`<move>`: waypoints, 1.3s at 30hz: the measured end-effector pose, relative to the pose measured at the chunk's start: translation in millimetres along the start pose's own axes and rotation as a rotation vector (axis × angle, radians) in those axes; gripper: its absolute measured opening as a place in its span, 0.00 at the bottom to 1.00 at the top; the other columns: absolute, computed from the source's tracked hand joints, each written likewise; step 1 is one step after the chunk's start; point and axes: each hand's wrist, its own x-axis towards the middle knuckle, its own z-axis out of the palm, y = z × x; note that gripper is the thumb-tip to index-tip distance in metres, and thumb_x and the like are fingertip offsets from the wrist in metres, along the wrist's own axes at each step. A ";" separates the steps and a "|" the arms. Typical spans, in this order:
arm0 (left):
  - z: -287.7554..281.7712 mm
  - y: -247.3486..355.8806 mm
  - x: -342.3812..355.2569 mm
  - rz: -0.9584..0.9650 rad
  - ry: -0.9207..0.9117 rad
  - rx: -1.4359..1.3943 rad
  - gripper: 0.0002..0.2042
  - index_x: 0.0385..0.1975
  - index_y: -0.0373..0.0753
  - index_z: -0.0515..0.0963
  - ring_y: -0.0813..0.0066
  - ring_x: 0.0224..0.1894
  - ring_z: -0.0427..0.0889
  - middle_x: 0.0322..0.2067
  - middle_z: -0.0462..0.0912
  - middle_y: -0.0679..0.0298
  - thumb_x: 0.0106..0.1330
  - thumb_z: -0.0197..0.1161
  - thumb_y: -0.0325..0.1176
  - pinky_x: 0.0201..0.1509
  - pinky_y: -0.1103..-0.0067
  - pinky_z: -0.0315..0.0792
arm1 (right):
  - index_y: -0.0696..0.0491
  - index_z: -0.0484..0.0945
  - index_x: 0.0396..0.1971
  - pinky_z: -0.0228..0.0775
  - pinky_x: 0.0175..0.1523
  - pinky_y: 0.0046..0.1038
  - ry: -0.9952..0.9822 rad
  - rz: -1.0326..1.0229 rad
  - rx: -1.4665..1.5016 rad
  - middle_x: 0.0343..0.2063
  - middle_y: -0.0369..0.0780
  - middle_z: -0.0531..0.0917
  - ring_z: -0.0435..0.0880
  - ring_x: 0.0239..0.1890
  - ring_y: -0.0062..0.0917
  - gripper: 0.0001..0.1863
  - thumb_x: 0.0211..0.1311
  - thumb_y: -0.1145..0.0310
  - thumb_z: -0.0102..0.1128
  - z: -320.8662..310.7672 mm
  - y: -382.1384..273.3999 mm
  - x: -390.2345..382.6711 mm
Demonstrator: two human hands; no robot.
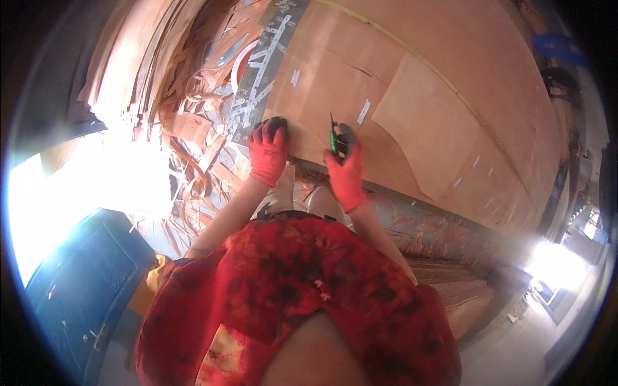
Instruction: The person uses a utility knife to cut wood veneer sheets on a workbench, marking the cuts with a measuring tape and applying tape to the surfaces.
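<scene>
My right hand [346,170], in a red glove with dark fingertips, grips a green-handled utility knife [333,139]. Its thin blade points away from me, above a brown wood veneer sheet [322,90]. At the near left corner of that sheet rests my left hand [268,151], gloved alike. Its fingers lie bent and slightly apart on the surface, and nothing shows in them. A short white tape strip [364,111] sticks to the veneer beyond the knife. A lighter veneer piece [425,122] with a curved edge lies to the right.
Many white tape strips cling to a grey board edge [262,64] left of the sheet. Torn veneer scraps [193,154] litter the floor there, below tall upright veneer sheets [138,58]. A blue bin [90,296] stands at lower left; stacked sheets [450,289] lie at lower right.
</scene>
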 end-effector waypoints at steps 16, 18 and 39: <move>-24.2 2.8 8.2 0.008 -0.046 -0.043 0.17 0.47 0.44 0.76 0.51 0.53 0.73 0.52 0.76 0.56 0.56 0.63 0.33 0.56 0.59 0.69 | 0.51 0.77 0.52 0.67 0.56 0.41 0.020 -0.419 -0.518 0.50 0.44 0.77 0.73 0.53 0.42 0.23 0.54 0.70 0.67 0.0 10.5 7.7; -33.2 -2.3 11.1 -0.015 -0.156 -0.090 0.19 0.50 0.43 0.77 0.47 0.54 0.73 0.54 0.75 0.53 0.57 0.64 0.34 0.57 0.57 0.69 | 0.52 0.78 0.50 0.67 0.57 0.43 0.004 -0.376 -0.401 0.49 0.45 0.77 0.73 0.53 0.43 0.22 0.52 0.72 0.66 -15.5 9.9 2.5; 38.1 -309.5 237.9 -0.490 -0.437 -0.791 0.13 0.46 0.39 0.81 0.65 0.39 0.85 0.37 0.86 0.55 0.66 0.59 0.35 0.46 0.72 0.76 | 0.56 0.79 0.50 0.69 0.59 0.40 0.087 -0.028 -0.502 0.52 0.47 0.80 0.76 0.54 0.45 0.17 0.59 0.75 0.60 146.4 -105.5 127.5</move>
